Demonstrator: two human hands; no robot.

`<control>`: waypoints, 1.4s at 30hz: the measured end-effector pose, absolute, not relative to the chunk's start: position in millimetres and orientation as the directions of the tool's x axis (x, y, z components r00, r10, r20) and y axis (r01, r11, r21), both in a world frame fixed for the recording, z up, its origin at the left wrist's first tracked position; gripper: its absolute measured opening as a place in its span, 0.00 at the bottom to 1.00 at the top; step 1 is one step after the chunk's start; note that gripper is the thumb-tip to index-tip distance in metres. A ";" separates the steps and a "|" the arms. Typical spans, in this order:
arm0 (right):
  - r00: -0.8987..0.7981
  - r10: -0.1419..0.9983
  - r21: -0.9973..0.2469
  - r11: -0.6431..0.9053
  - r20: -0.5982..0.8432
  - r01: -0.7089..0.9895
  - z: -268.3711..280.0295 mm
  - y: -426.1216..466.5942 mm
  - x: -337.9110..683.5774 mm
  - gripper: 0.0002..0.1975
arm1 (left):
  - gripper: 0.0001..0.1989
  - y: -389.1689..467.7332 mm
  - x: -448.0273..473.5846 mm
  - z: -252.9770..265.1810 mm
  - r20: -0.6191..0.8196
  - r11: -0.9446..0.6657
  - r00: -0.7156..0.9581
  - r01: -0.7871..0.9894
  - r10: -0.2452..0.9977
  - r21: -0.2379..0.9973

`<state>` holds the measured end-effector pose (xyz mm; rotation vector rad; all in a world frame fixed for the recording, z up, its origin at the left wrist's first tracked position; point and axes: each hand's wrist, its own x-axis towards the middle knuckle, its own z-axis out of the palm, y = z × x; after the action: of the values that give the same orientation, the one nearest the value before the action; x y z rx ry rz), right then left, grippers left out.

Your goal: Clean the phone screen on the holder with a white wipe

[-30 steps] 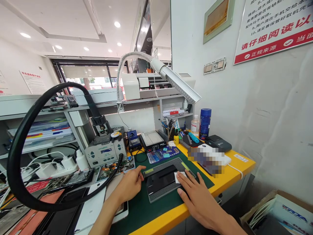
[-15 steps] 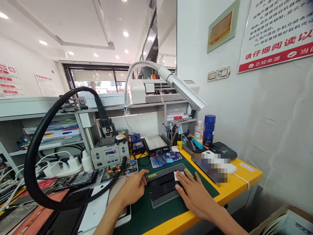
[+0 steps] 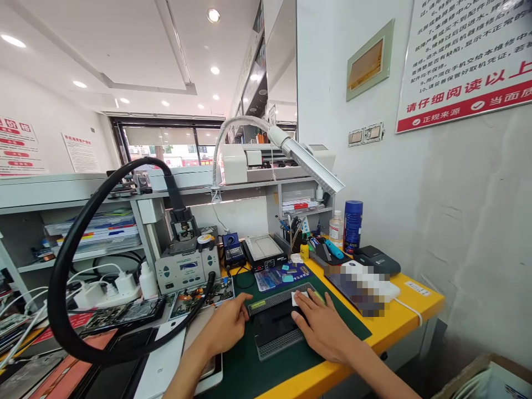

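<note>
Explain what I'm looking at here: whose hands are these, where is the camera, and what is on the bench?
The camera sits on a person's head, looking forward and down, so both hands are the wearer's own. The left hand rests at the left edge of a dark slab on a perforated metal plate. The right hand lies flat on it, fingertips on a small white pad. Neither hand grips anything. Around them: a green mat, a grey station with a looping black hose, a gooseneck lamp and a blue can.

Bright, even light from ceiling spots (image 3: 213, 15) & window (image 3: 166, 147); sharp centre, wide-angle bending at edges.
</note>
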<state>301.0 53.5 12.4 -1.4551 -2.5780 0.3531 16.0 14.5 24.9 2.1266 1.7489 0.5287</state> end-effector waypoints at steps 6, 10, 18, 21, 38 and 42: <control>-0.511 0.857 -0.294 0.504 0.059 0.812 0.0 37.2 313.4 0.34 | 0.24 15.7 16.3 24.8 0.082 -0.186 0.167 0.866 0.982 0.464; -0.506 0.860 -0.312 0.499 0.064 0.809 -6.6 21.9 323.9 0.32 | 0.25 14.4 18.7 27.2 0.075 -0.180 0.164 0.867 0.984 0.465; -0.517 0.854 -0.314 0.509 0.065 0.802 -2.0 9.4 329.5 0.32 | 0.25 15.3 18.6 24.4 0.092 -0.188 0.165 0.870 0.982 0.455; -0.523 0.850 -0.313 0.512 0.056 0.800 -1.4 13.3 327.4 0.33 | 0.26 15.9 17.9 23.4 0.093 -0.194 0.171 0.866 0.981 0.461; -0.523 0.852 -0.289 0.505 0.016 0.814 13.5 54.8 296.6 0.39 | 0.25 12.5 22.5 31.5 0.057 -0.149 0.138 0.862 0.989 0.485; -0.527 0.850 -0.308 0.507 0.023 0.805 12.2 53.1 299.7 0.39 | 0.25 15.2 20.9 27.5 0.078 -0.151 0.129 0.864 0.989 0.480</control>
<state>299.7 53.1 12.2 -1.4270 -2.5754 0.3899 20.9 15.2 27.5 2.0946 1.8020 0.5487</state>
